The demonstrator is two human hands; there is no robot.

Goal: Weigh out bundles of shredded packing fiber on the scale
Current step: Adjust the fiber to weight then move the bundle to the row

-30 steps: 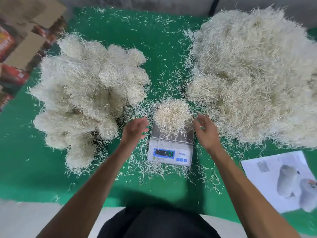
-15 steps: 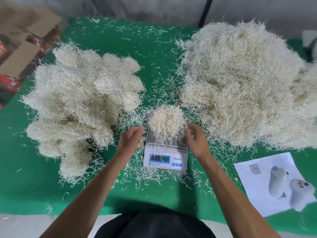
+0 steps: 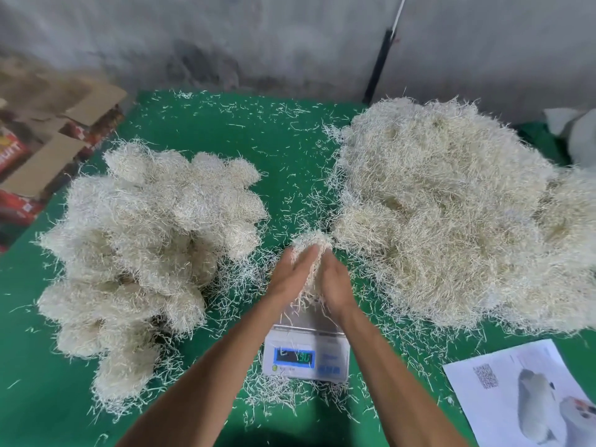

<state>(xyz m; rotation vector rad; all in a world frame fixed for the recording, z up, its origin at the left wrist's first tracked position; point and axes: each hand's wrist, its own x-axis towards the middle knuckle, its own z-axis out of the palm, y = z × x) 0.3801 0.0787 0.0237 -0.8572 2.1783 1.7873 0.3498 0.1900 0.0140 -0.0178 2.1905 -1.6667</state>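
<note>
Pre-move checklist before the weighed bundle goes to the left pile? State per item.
1. Bundle held between both palms, left hand and right hand: ok.
2. Bundle off the scale pan: ok, only stray strands hang toward it.
3. Display reading: cannot tell, digits blurred.
4. Path to the left pile of bundles: ok, only loose shreds on the green mat.
5. Loose fiber heap apart from the scale: ok.

Pale fiber bundle (image 3: 311, 250) above scale (image 3: 306, 353) (lifted)
</note>
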